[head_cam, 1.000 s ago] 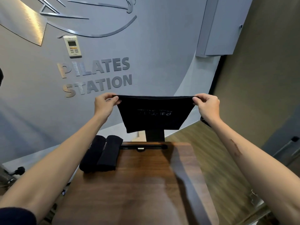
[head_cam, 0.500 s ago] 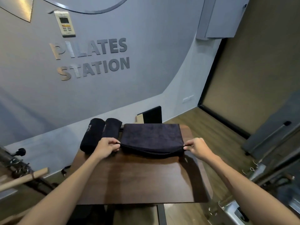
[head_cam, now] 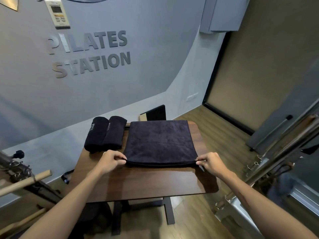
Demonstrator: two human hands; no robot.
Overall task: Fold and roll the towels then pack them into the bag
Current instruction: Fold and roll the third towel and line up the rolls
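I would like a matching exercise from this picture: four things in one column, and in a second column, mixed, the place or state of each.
Things
1. flat folded black towel
2. two rolled black towels
3. left hand
4. white wall remote controller

Places or states
A. pinches the near left corner of the flat towel
B. lie side by side at the far left of the brown wooden table
C. hangs above the grey letters
D. lies spread in the middle of the table

Pairs: 1-D, 2-B, 3-A, 4-C
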